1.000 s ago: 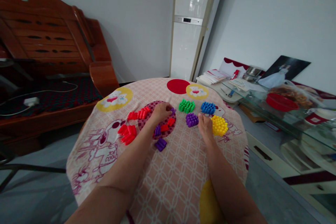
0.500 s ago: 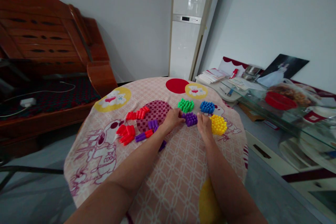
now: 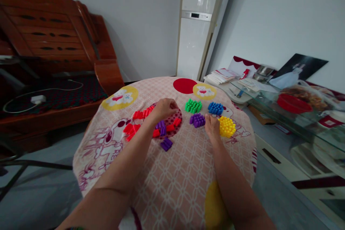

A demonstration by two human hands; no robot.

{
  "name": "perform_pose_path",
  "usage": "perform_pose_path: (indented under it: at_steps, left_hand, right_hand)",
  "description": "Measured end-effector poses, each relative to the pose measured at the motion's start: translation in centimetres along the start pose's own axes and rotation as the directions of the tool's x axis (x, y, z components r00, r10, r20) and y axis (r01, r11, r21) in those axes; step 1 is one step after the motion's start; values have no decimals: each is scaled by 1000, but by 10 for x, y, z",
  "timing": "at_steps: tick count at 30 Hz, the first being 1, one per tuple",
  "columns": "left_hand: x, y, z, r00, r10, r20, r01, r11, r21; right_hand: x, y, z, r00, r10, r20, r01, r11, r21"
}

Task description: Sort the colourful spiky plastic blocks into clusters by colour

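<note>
My left hand hovers with curled fingers over loose red and purple pegs on a dark red checked circle of the cloth; what it pinches, if anything, is hidden. My right hand rests on the cloth between a purple peg cluster and a yellow peg cluster, fingers together touching the purple one. Beyond them stand a green cluster and a blue cluster. More red pegs lie to the left, and a lone purple piece lies nearer me.
The round table wears a pink cartoon-print cloth. A wooden bench stands at the left, a tall white air conditioner behind. At the right a glass shelf carries a red bowl, papers and a photo.
My left hand went from the purple cluster back left to the loose red and purple pegs. My right hand stayed beside the purple and yellow clusters.
</note>
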State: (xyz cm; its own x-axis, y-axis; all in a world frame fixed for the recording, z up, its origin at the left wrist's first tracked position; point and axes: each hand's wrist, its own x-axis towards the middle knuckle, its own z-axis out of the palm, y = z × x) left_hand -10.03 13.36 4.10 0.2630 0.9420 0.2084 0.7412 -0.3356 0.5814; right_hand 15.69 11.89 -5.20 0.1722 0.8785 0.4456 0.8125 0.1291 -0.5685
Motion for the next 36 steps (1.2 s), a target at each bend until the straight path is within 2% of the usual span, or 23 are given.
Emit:
perform_pose_path:
  at_steps: [3,5,7,9,12,14,16,20,24,28,31,33,36]
  left_hand:
    - [-17,5,-15,977,37,211,-76,980,182]
    - [-32,10,-16,917,74,391,-171,961,218]
    - [-47,14,-13,848,112,519,-249,947,202]
    - [-59,16,-6,791,129,598,-291,939,183]
    - [-69,16,3,762,104,640,-292,936,196]
    - [-70,16,6,779,93,620,-280,936,212]
    - [-65,17,9,820,117,560,-266,944,193]
    - [-43,22,17,915,179,361,-211,976,49]
    - [-16,26,38,982,73,174,-70,997,-24]
    - [-7,24,62,997,-79,-8,79,997,-24]
    - [-12,20,72,986,-148,-73,147,989,-24]
    - [-18,17,74,986,-147,-77,145,989,-35]
    - [-23,14,73,996,-89,5,89,995,-32]
  right_hand:
    - [0,0,-1,1000,0,3,0,1000,5]
    - [1,0,-1,1000,-1,14,1,1000,5]
    - [1,-1,-1,1000,-8,20,8,1000,-1]
    - [1,-1,-1,1000,-13,20,13,1000,-10]
    - [1,-2,-2,1000,-10,17,10,1000,-23]
    - [1,-3,-2,1000,-1,24,1,1000,-24]
    - [1,-3,-2,999,7,31,-7,1000,-22]
    - [0,-2,-1,1000,4,15,-4,1000,-14]
    - [0,0,2,1000,-9,4,9,1000,-19]
    - [0,1,4,1000,-23,-2,23,1000,-15]
    - [-1,1,3,1000,-27,-8,27,999,-18]
    - [-1,1,3,1000,-20,-8,20,1000,-23]
    - [-1,0,2,1000,-4,3,4,1000,-20]
